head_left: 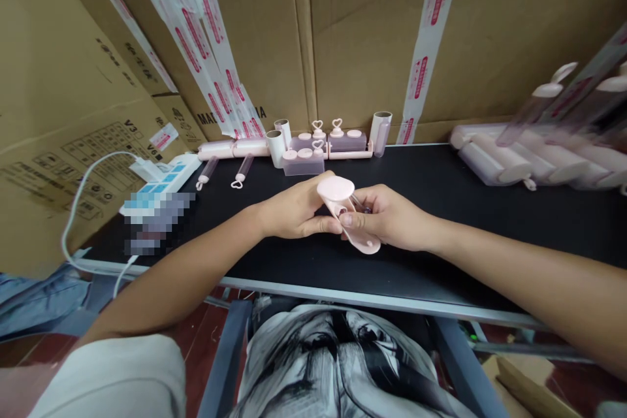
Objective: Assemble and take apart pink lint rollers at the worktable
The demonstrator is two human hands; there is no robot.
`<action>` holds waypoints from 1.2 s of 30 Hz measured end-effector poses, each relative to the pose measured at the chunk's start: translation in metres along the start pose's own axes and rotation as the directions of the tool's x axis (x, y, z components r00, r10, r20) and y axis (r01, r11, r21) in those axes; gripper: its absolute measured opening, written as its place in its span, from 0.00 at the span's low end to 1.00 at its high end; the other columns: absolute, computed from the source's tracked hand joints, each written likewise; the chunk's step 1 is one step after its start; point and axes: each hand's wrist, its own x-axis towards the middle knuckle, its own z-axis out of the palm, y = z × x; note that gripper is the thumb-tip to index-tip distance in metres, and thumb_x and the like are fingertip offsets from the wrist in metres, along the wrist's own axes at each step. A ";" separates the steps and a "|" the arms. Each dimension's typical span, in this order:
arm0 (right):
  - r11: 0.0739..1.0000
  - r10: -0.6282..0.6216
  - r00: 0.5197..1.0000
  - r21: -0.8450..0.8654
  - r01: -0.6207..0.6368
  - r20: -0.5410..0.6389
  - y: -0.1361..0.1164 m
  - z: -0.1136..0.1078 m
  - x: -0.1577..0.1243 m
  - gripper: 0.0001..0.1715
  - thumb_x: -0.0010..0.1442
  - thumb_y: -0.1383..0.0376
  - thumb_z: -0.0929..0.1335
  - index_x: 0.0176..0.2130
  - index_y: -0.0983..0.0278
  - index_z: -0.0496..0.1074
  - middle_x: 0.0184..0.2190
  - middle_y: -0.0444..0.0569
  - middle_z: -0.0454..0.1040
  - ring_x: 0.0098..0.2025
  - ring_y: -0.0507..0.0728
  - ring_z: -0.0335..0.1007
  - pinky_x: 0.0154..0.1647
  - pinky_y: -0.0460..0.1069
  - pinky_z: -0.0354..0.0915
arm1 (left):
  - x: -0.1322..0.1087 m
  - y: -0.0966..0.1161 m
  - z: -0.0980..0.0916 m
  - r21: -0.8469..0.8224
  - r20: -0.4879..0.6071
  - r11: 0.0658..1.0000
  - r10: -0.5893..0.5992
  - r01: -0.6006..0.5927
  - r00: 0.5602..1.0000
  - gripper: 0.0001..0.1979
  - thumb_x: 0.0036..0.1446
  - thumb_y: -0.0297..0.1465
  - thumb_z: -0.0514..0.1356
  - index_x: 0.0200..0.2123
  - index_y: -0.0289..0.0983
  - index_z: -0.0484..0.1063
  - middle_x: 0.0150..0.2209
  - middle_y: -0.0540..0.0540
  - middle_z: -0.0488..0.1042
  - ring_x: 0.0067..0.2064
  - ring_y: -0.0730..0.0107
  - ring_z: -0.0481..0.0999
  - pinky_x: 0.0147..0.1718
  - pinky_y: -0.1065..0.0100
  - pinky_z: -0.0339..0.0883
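Above worktop point(274, 266), pink casing point(336, 188): left hand point(296, 212) grasps one side, right hand point(392, 217) grips other, thumb at opening. I judge step: two-handed work at opening; next calls for steady left hold, precise right thumb.

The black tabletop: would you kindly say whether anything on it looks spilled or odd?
Only the pixelated patch beside the white power strip looks odd, obscuring what lies there. No spill shows on the black tabletop, nor visible damage to the pink piece.
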 end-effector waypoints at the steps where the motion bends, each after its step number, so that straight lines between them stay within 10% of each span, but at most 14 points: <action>1: 0.999 -0.028 0.999 -0.030 0.027 -0.031 0.000 0.001 -0.001 0.30 0.53 0.44 0.79 0.30 0.67 0.73 0.23 0.45 0.74 0.22 0.49 0.64 0.22 0.44 0.60 | -0.001 0.000 0.000 0.025 0.020 1.000 -0.014 0.014 1.000 0.24 0.68 0.51 0.57 0.51 0.37 0.74 0.47 0.36 0.76 0.47 0.56 0.78 0.50 0.57 0.74; 15: 0.953 -0.268 0.920 -0.219 0.210 -0.286 -0.016 0.013 -0.016 0.29 0.55 0.45 0.79 0.28 0.61 0.65 0.19 0.39 0.65 0.20 0.49 0.59 0.20 0.45 0.57 | -0.008 -0.009 -0.002 0.141 -0.217 0.975 -0.140 0.173 0.966 0.23 0.69 0.51 0.55 0.39 0.37 0.74 0.34 0.44 0.79 0.35 0.66 0.77 0.36 0.66 0.68; 21: 0.988 -0.145 0.897 -0.007 0.157 -0.417 -0.013 -0.002 -0.004 0.29 0.56 0.42 0.76 0.32 0.63 0.70 0.24 0.47 0.75 0.21 0.52 0.69 0.16 0.44 0.59 | -0.007 -0.016 -0.012 -0.019 -0.334 0.967 -0.247 0.256 0.910 0.24 0.66 0.54 0.57 0.45 0.38 0.70 0.39 0.44 0.76 0.35 0.69 0.73 0.38 0.67 0.69; 24: 0.993 -0.051 0.861 0.063 0.096 -0.505 0.002 -0.014 0.009 0.30 0.54 0.41 0.77 0.33 0.63 0.70 0.25 0.47 0.76 0.22 0.53 0.71 0.12 0.42 0.53 | -0.012 -0.032 -0.034 -0.216 -0.508 0.945 -0.324 0.246 0.798 0.22 0.66 0.53 0.58 0.49 0.41 0.66 0.39 0.46 0.74 0.36 0.69 0.74 0.37 0.67 0.72; 30: 0.999 -0.028 0.886 0.021 0.043 -0.462 0.019 -0.020 0.018 0.32 0.53 0.40 0.77 0.32 0.64 0.71 0.25 0.47 0.75 0.21 0.52 0.71 0.12 0.42 0.54 | -0.040 -0.092 -0.079 -0.248 -0.816 0.887 -0.408 0.389 0.410 0.22 0.59 0.52 0.65 0.41 0.40 0.72 0.34 0.48 0.73 0.36 0.68 0.74 0.39 0.67 0.71; 36: 1.000 -0.007 0.892 0.023 0.019 -0.452 0.021 -0.017 0.020 0.34 0.49 0.39 0.78 0.31 0.64 0.71 0.24 0.46 0.75 0.20 0.50 0.69 0.15 0.43 0.58 | -0.039 -0.109 -0.060 -0.196 -0.765 0.833 -0.460 0.517 0.452 0.17 0.54 0.41 0.68 0.43 0.37 0.79 0.31 0.50 0.73 0.31 0.72 0.67 0.33 0.69 0.64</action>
